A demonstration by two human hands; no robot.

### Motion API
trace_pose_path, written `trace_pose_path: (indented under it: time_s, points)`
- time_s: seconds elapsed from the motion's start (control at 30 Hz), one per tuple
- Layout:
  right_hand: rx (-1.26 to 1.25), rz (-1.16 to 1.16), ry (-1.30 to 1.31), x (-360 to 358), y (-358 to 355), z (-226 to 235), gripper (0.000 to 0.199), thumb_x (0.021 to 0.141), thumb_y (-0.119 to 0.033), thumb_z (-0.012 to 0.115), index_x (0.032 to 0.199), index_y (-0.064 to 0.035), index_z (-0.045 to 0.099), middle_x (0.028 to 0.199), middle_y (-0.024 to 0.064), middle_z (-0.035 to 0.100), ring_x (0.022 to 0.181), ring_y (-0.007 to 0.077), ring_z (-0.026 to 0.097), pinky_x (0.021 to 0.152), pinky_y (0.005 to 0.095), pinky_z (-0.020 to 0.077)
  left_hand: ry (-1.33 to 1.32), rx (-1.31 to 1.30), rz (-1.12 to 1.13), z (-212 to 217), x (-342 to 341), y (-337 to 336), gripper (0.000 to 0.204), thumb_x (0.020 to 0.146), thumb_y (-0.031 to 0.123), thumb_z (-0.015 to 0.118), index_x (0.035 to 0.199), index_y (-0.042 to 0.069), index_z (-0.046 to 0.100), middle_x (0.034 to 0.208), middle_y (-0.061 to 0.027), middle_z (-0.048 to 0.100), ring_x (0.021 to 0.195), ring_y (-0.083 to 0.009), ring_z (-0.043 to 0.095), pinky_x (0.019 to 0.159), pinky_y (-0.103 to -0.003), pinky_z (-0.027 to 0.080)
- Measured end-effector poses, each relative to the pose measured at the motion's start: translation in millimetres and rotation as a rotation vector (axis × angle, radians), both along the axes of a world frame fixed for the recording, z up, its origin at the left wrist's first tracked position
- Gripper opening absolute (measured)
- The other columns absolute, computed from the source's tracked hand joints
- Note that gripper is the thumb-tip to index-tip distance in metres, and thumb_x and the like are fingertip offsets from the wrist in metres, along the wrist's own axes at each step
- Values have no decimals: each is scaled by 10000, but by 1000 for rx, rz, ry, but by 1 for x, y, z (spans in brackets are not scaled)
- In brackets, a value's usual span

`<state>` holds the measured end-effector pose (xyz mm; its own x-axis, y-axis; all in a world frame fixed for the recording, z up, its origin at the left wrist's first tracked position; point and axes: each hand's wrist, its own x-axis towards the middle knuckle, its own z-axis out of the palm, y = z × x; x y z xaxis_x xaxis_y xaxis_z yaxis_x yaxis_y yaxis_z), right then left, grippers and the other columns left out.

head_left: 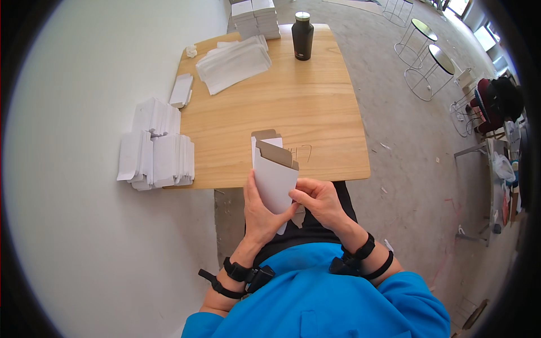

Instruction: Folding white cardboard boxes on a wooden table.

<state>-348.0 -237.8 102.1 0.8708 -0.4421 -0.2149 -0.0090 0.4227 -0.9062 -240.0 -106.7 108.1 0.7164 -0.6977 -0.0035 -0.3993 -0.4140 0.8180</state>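
Note:
A white cardboard box [274,180], grey-brown on its inner side, is held tilted in front of me at the table's near edge. Its upper end stands open, with flaps sticking out. Wrapped around its left side and lower part is my left hand [261,217], the thumb along the left edge. My right hand [320,201] pinches the box's right edge with thumb and fingers, close to the left fingertips. Part of the box's lower end is hidden behind my hands.
Stacks of flat white cartons [163,158] stand at the wooden table's [315,107] left edge. Farther back lie flat white sheets [234,65], more stacked cartons [256,19] and a dark bottle [302,39]. A white wall [84,141] runs along the left; stools [424,31] stand at right.

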Motion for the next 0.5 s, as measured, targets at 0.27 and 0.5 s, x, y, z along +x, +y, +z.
trace_pose_path:
  time_s: [0.27, 0.5]
  points:
    - [9, 23, 124, 1, 7, -6, 315, 902, -126, 708, 1170, 30, 654, 938, 108, 700, 765, 106, 627, 675, 267, 529, -162, -36, 21, -17, 1, 4, 1147, 675, 391, 882, 1481, -57, 199, 1351, -258, 414, 1230, -397, 470, 999, -488, 429]
    - [-1286, -488, 17, 7, 0, 24, 504, 703, -144, 839, 1131, -42, 593, 1080, 138, 637, 981, 307, 604, 816, 405, 479, -667, 21, -16, -13, 0, -2, 1116, 627, 262, 880, 1492, -5, 227, 1388, -215, 391, 1263, -375, 391, 1016, -503, 312]
